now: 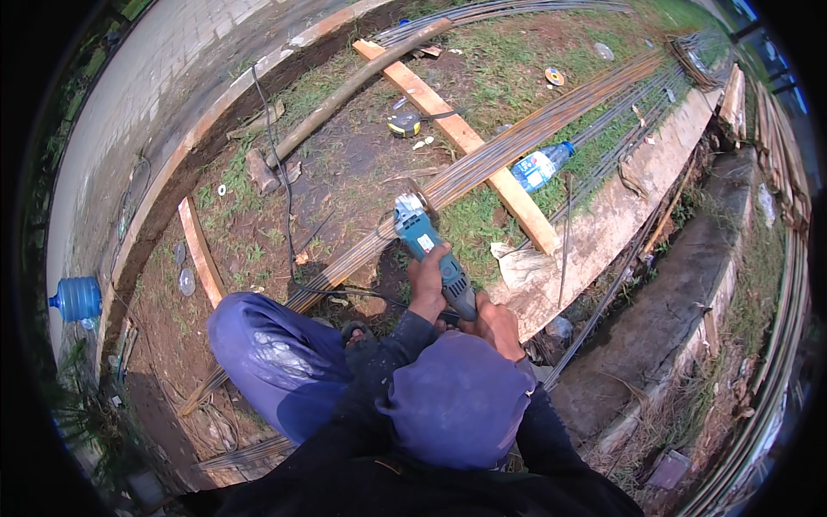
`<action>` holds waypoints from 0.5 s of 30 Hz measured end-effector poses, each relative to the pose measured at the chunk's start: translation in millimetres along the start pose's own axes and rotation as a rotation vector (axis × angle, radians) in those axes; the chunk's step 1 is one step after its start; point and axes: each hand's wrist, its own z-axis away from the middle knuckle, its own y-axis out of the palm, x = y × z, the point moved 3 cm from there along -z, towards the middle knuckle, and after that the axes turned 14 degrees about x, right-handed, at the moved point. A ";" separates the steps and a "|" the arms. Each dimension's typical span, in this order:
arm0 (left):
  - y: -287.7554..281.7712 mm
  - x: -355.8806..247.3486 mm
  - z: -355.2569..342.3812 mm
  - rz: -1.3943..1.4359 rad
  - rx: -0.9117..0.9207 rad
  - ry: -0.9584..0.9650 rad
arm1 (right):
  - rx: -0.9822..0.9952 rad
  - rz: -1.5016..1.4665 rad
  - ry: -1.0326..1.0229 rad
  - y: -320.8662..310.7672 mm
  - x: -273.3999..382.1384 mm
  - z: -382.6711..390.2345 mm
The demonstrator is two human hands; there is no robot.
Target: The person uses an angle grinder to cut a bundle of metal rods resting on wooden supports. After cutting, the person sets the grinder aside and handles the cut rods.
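Observation:
Between my knees I hold a teal angle grinder (429, 252) with a silver head. Wrapped round the middle of its body is my left hand (426, 283). Farther back, my right hand (494, 324) grips the rear end of the grinder, partly hidden by my right knee. The grinder's disc (419, 198) is at a long bundle of rusty steel rods (525, 142); whether it touches them I cannot tell. Under the rods lies a wooden beam (465, 138). A black power cord (362, 295) runs left from near the grinder's rear.
A yellow and black tape measure (403, 126) lies beside the beam. Past the rods is a plastic bottle (543, 166). A round pole (345, 95) and a short plank (200, 250) lie on the left. At right runs a concrete ditch (663, 293). A blue water jug (77, 302) stands far left.

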 end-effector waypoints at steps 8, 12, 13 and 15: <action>-7.1 6.2 -5.9 -0.031 -0.017 -0.001 | -0.018 -0.010 -0.011 0.1 2.3 0.9; -5.8 5.4 -1.7 -0.044 -0.012 0.001 | -0.011 -0.002 0.007 3.5 -0.7 -0.1; -5.5 6.1 -0.3 -0.039 -0.005 -0.003 | -0.009 0.002 0.016 3.9 -1.3 0.8; -4.3 7.3 1.4 -0.049 -0.005 -0.007 | -0.020 -0.011 0.009 9.5 -7.7 1.0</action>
